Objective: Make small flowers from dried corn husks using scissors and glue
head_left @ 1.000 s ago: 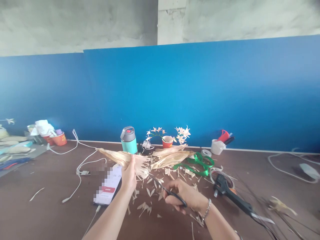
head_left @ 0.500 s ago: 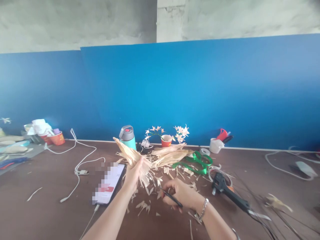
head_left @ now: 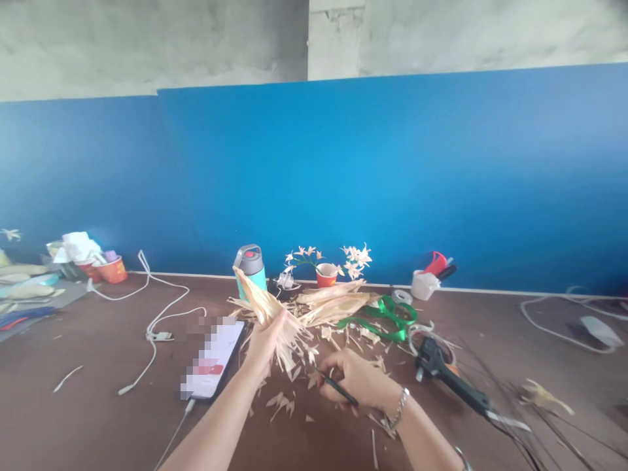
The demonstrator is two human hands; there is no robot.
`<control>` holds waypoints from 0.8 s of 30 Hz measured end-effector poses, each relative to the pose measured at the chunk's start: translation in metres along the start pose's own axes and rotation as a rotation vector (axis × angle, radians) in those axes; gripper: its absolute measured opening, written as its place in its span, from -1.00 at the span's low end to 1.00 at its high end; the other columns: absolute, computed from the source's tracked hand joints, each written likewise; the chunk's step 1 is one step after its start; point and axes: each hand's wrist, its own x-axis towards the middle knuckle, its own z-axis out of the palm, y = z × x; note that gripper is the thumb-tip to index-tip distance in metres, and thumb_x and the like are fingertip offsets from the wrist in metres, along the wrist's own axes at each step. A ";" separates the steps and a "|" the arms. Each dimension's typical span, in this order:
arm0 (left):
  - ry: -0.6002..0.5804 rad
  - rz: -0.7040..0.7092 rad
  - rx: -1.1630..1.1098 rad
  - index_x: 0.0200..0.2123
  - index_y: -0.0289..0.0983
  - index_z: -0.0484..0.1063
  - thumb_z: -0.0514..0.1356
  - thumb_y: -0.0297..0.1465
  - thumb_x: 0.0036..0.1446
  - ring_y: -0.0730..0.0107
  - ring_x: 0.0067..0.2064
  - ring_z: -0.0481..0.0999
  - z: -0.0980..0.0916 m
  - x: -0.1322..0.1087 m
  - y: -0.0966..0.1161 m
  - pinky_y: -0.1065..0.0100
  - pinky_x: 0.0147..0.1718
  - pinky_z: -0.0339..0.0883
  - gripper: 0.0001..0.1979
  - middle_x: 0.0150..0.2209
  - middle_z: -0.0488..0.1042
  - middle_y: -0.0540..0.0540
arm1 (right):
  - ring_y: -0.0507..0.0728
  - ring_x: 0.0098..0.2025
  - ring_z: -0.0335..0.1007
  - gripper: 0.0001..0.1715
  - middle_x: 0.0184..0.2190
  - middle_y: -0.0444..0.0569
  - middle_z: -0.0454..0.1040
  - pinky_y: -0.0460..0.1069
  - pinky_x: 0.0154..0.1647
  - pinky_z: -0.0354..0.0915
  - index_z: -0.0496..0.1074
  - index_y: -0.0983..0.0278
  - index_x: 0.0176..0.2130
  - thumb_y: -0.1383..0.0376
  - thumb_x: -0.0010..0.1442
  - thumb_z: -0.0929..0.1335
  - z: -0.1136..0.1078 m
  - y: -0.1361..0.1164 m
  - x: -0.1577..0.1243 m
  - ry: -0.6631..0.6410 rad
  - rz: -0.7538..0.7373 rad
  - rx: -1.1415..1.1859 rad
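Pinched in my left hand point(head_left: 267, 337) is a pale dried corn husk point(head_left: 258, 294), its lower end slit into a fan of narrow strips. To the right and a little lower, the fingers of my right hand point(head_left: 356, 379) are wrapped round a slim black tool point(head_left: 338, 387); its tip points at the husk strips, and I cannot make out its exact kind. The tip looks apart from the strips. Small husk cuttings point(head_left: 282, 404) lie scattered on the brown table below both hands. More whole husks point(head_left: 338, 304) lie just behind them.
A phone point(head_left: 216, 360) lies left of my left forearm. At the back stand a turquoise flask point(head_left: 251, 265) and a red paper cup point(head_left: 326, 277) by husk flowers. Green ribbon point(head_left: 392, 320), a white tub point(head_left: 424, 286) and a black glue gun point(head_left: 451, 376) are on the right.
My left hand and the husk have shifted slightly to the right, and the husk is turned a little. The right hand with the black tool stays nearly in place.
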 end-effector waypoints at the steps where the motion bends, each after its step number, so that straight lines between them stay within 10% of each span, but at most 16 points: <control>1: -0.008 0.000 -0.004 -0.19 -0.36 0.51 0.35 -0.27 -0.13 0.16 -0.14 0.54 0.000 0.000 -0.001 0.35 -0.20 0.39 -0.59 -0.20 0.57 -0.23 | -0.08 -0.71 0.18 -0.85 -0.71 -0.25 0.32 -0.22 -0.80 0.13 0.44 0.30 -0.44 0.37 -0.14 0.32 0.000 0.000 0.000 0.001 0.002 0.001; 24: -0.011 -0.004 -0.041 -0.22 -0.38 0.51 0.36 -0.28 -0.15 0.18 -0.20 0.56 0.001 -0.001 0.000 0.35 -0.23 0.40 -0.60 -0.27 0.59 -0.21 | -0.08 -0.71 0.16 -0.90 -0.71 -0.24 0.30 -0.22 -0.81 0.11 0.40 0.30 -0.47 0.37 -0.14 0.31 0.000 0.000 0.000 0.000 -0.010 -0.023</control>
